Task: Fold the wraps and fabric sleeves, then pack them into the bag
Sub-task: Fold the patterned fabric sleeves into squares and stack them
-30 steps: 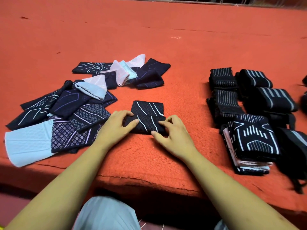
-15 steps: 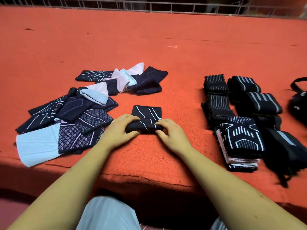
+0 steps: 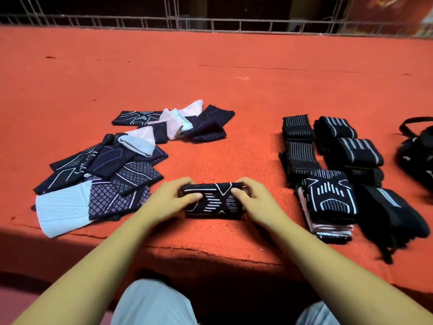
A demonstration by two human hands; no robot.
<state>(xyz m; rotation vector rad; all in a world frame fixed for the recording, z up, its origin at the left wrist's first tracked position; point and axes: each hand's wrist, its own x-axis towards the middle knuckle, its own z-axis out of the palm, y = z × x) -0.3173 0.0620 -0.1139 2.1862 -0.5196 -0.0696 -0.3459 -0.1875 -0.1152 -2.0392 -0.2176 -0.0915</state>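
Note:
A folded black fabric sleeve [image 3: 214, 202] with white line pattern lies near the front edge of the orange carpeted surface. My left hand [image 3: 174, 199] grips its left end, thumb on top. My right hand [image 3: 255, 200] grips its right end the same way. To the left lies a loose pile of unfolded sleeves [image 3: 105, 174] in navy, black, pale blue and pink. On the right stand folded sleeves in a stack [image 3: 328, 205] and rolled black wraps [image 3: 351, 148] with grey stripes. A black bag [image 3: 417, 158] sits at the far right edge, partly cut off.
The orange carpet [image 3: 210, 73] stretches far back to a metal railing [image 3: 210, 22]. Its front edge [image 3: 210, 252] drops off just before my knees. A second cluster of unfolded sleeves [image 3: 182, 123] lies behind the left pile.
The sleeve has been folded over toward me into a narrower bundle, showing a different white pattern. Both hands shifted nearer the front edge, and the camera tilted up, revealing the railing and bag.

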